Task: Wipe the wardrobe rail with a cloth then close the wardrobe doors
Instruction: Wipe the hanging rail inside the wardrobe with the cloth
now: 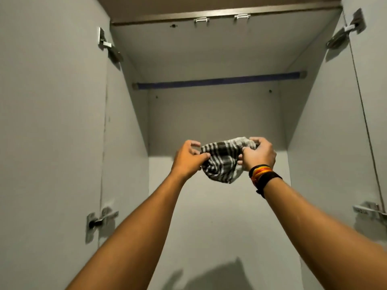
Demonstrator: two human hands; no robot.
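A blue wardrobe rail (219,81) runs across the upper part of the open grey wardrobe. Well below it, both my hands hold a bunched black-and-white checked cloth (222,162) in front of the back panel. My left hand (189,159) pinches the cloth's left end with thumb and fingers. My right hand (258,153), with coloured bands on its wrist, grips the right end. The cloth does not touch the rail. The left door (50,122) and the right door (374,101) both stand open.
Metal hinges sit on the left door (109,46) (98,223) and on the right door (345,32) (368,209). Two small metal catches (222,18) hang under the top edge. The wardrobe's side walls close in on both sides of my arms.
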